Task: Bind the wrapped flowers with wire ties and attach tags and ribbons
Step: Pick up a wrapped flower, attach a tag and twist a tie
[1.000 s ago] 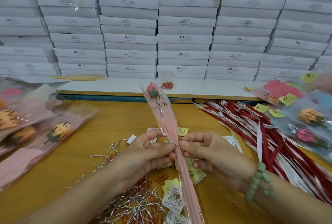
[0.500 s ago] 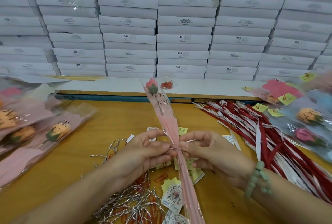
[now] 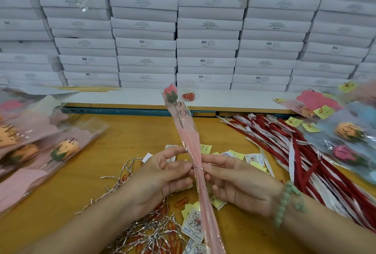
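Observation:
A pink rose in a clear and pink wrapper (image 3: pixel 188 137) stands tilted over the middle of the table, bud up. A thin silver wire tie (image 3: pixel 197 168) circles its gathered waist. My left hand (image 3: pixel 162 180) pinches the tie's left end against the wrapper. My right hand (image 3: pixel 236 184) pinches the right end, with a green bead bracelet at its wrist. Loose silver wire ties (image 3: pixel 142 229) lie heaped below my left hand. Yellow and white tags (image 3: pixel 193 223) are scattered under the wrapper. Red and white ribbons (image 3: pixel 301 156) spread out on the right.
Wrapped orange roses (image 3: pixel 61 152) lie stacked at the left, wrapped roses with yellow tags (image 3: pixel 345 131) at the right. White boxes (image 3: pixel 205 44) are stacked along a white shelf behind, where a small bag of red clips (image 3: pixel 188 96) sits. Red clips (image 3: pixel 181 201) lie on the yellow table (image 3: pixel 142 131).
The wire tie has drawn tight round the wrapper's waist, and the rose has tipped a little more upright. Both hands stayed at the waist, pinching the tie's ends.

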Tool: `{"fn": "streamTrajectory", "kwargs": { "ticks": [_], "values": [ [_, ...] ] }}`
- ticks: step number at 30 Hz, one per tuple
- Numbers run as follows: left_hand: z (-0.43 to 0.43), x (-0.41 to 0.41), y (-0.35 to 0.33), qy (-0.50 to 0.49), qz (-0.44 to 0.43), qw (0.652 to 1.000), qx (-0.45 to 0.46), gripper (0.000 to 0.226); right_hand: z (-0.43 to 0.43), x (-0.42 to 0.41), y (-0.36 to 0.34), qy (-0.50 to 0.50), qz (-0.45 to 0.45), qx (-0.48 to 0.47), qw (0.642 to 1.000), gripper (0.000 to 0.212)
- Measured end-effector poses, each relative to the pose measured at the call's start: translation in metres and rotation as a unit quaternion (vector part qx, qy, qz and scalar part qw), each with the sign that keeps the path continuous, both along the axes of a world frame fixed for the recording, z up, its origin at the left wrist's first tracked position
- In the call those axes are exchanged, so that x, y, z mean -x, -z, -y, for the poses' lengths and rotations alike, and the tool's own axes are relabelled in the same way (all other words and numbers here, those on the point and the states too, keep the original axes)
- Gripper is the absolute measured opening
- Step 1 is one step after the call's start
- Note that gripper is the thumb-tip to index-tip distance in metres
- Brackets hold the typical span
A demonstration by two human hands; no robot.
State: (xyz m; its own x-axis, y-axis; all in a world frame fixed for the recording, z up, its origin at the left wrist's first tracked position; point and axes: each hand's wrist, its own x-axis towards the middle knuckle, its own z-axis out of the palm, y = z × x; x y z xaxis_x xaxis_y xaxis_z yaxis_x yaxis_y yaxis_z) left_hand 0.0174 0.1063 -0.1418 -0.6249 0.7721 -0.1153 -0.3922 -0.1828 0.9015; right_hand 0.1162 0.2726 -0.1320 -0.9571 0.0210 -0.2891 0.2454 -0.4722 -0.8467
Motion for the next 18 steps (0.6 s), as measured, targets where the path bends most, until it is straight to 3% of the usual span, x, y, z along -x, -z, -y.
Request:
{"fn": "streamTrajectory", "kwargs": {
  "ticks": [8, 13, 18],
  "values": [
    [-0.004, -0.010, 0.005, -0.012, 0.015, 0.999, -0.025, 0.042, 0.007, -0.002, 0.003, 0.035, -0.043, -0.065, 0.996, 0.034],
    [-0.004, -0.012, 0.003, -0.027, -0.049, 0.998, 0.016, 0.045, 0.010, -0.002, 0.003, 0.045, -0.080, -0.105, 0.990, 0.027],
    [-0.003, -0.014, 0.002, -0.037, -0.110, 0.993, 0.036, 0.028, 0.011, -0.002, 0.002, 0.056, -0.103, -0.143, 0.983, 0.015]
  ]
}}
